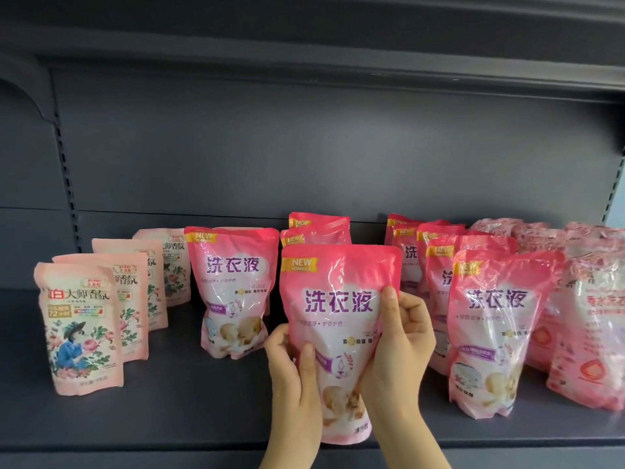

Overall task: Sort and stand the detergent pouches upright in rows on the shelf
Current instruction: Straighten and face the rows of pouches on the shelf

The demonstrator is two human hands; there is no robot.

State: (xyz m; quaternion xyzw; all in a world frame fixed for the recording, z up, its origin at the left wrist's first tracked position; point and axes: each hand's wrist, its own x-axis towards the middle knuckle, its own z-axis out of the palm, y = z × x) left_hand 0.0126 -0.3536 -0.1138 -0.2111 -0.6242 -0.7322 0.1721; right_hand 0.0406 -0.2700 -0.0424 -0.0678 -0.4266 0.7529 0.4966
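Both hands (345, 363) grip upright pink pouch (338, 299) on shelf (203, 401)

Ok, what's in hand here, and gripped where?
The glossy pink plastic detergent pouch: left hand grips its lower left edge, right hand its right edge, thumb on the front.

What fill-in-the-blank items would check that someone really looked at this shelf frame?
1. The left hand and the right hand grip the same pink ____.
2. The yellow corner label on it reads ____ FORMULA.
3. The pale floral pouches stand in a row at the ____ end of the shelf.
Missing words: pouch; NEW; left.
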